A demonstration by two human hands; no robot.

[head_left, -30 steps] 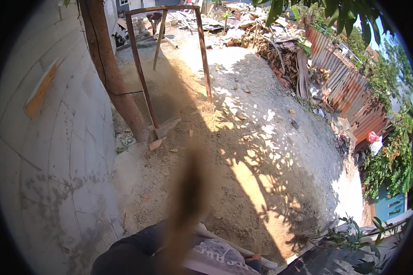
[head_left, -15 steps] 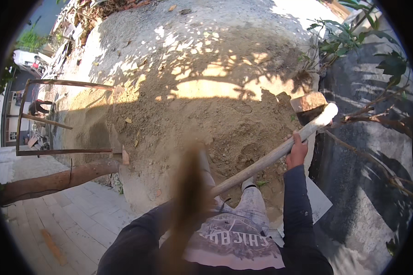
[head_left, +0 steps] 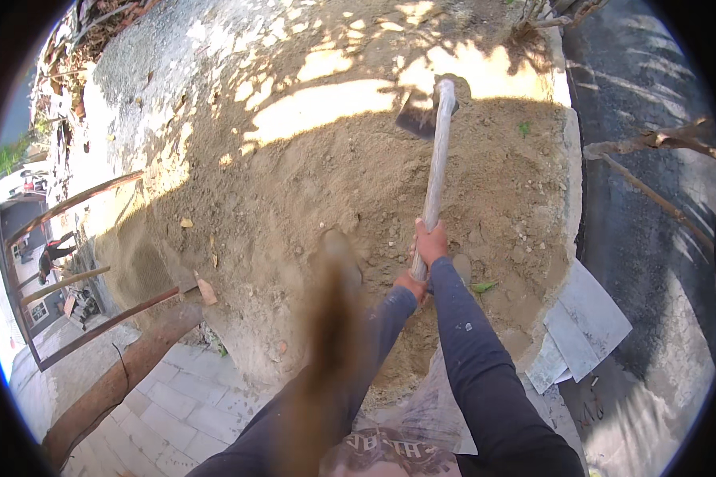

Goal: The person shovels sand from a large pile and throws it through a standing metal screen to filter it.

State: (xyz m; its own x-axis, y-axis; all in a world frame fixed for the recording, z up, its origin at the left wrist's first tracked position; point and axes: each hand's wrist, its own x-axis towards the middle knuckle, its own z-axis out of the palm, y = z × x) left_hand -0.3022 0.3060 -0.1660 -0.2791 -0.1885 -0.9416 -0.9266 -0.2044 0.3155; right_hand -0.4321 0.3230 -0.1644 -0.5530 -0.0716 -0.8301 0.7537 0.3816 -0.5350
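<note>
Both my hands grip a hoe with a thick, pale wooden handle (head_left: 437, 171). My right hand (head_left: 431, 243) is wrapped round the shaft, and my left hand (head_left: 411, 285) closes on it just below, near the butt. At the far end, the dark flat hoe blade (head_left: 418, 119) is at the edge of the sunlit strip; whether it touches the ground I cannot tell. Loose brown sandy soil (head_left: 326, 187) spreads beneath and around the hoe. A blurred brown shape (head_left: 334, 318) close to the camera hides part of my left arm and the ground.
A rusty metal frame (head_left: 95, 189) stands at the left beside a thick log (head_left: 139, 362). Pale sheets (head_left: 585, 326) lie at right, near a dark wall (head_left: 636, 191) and bare branches (head_left: 660, 141). Grey paving (head_left: 167, 397) is at lower left. Another person (head_left: 54, 256) is far left.
The hoe has swung from the right toward the middle, its blade now farther out over the soil. My left hand has come into view on the handle, and the view has turned.
</note>
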